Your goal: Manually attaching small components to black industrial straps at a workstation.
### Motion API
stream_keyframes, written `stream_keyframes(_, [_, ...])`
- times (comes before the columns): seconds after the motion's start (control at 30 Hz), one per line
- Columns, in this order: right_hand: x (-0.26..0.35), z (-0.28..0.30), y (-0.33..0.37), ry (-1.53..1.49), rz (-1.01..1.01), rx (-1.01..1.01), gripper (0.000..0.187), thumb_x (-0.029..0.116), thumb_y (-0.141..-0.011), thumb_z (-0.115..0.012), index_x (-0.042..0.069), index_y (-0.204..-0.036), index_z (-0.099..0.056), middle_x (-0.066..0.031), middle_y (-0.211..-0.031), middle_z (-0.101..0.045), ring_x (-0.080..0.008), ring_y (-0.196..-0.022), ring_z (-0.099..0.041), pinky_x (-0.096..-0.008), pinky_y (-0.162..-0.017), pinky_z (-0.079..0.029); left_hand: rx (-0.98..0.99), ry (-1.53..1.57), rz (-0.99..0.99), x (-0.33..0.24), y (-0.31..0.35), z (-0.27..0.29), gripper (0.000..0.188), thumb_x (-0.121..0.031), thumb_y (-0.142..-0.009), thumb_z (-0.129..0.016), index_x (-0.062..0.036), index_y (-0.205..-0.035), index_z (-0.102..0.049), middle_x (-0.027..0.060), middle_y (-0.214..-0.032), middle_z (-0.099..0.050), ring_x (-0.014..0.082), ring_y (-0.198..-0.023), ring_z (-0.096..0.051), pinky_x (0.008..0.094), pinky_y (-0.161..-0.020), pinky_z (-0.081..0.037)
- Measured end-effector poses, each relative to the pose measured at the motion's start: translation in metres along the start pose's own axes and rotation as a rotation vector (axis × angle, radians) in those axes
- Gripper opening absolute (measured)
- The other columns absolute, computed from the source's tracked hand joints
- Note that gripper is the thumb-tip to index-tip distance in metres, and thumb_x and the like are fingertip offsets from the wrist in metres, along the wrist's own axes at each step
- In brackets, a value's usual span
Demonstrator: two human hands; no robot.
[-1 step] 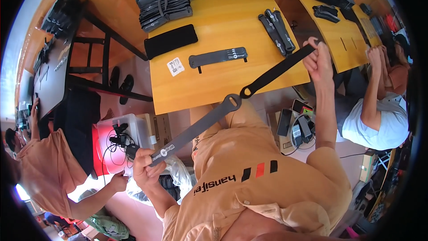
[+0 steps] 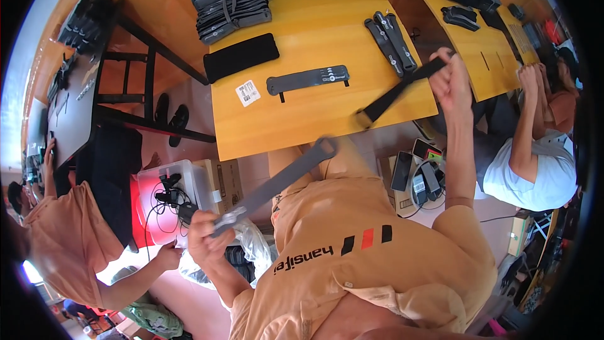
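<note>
My left hand (image 2: 209,236) is closed around one end of a grey strap (image 2: 277,181), which slants up to the right over my lap and has a hole at its far end. A black strap (image 2: 404,90) is pinched in my raised right hand (image 2: 452,85). Its lower end, smeared by motion, hangs over the table's front edge, apart from the grey strap's end. Beyond them on the yellow table (image 2: 251,129) lie a flat grey strap (image 2: 308,80) with two short black tabs below it, and a small bundle of grey straps (image 2: 391,44).
A black rectangular pad (image 2: 241,58), a white label (image 2: 248,93) and a stack of bundled straps (image 2: 231,9) sit on the table's left part. A clear bin with cables (image 2: 167,204) stands on the floor at left. Two people (image 2: 72,233) (image 2: 531,167) sit at either side.
The near ends of the two straps have come farther apart. The black strap's lower end swung up and right, and my right hand tilted slightly; my left hand stayed almost in place.
</note>
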State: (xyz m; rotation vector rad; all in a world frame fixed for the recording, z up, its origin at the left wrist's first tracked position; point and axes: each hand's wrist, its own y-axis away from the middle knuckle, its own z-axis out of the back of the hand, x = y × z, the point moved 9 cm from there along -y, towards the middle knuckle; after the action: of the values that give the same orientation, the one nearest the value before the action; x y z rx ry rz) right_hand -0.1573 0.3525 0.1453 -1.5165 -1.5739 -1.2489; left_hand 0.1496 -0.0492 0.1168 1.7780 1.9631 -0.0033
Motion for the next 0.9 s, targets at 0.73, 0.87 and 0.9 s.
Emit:
stream_keyframes(0.73, [0.057, -0.067, 0.063, 0.961, 0.503, 0.563, 0.009, -0.003, -0.081, -0.057, -0.004, -0.087, -0.064, -0.0054, -0.07, -0.058, -0.0065, -0.05, -0.053, -0.0189, -0.044, -0.043, -0.485, -0.883, 0.063, 0.065, -0.118, 0.121, 0.043, -0.04, -0.089, -0.05, -0.0008, -0.076, -0.061, 0.0022, -0.055, -0.054, 0.0101, -0.043, -0.049, 0.0214, -0.039, -0.037])
stream_keyframes(0.87, [0.056, -0.05, 0.055, 0.841, 0.466, 0.597, 0.013, -0.005, -0.08, -0.057, -0.004, -0.09, -0.065, -0.0057, -0.071, -0.058, -0.0075, -0.051, -0.054, -0.0181, -0.044, -0.043, -0.609, -1.054, 0.089, 0.044, -0.1, 0.108, 0.045, -0.041, -0.089, -0.052, 0.0014, -0.079, -0.062, 0.0035, -0.056, -0.055, 0.0098, -0.044, -0.049, 0.0209, -0.04, -0.037])
stream_keyframes(0.9, [0.057, -0.051, 0.058, 0.815, 0.495, 0.638, 0.013, -0.006, -0.08, -0.056, -0.004, -0.089, -0.065, -0.006, -0.071, -0.057, -0.0079, -0.052, -0.055, -0.0179, -0.044, -0.043, -0.635, -1.183, -0.053, 0.024, -0.096, 0.102, 0.042, -0.038, -0.09, -0.052, 0.002, -0.083, -0.063, 0.0045, -0.058, -0.056, 0.0098, -0.047, -0.05, 0.0209, -0.044, -0.039])
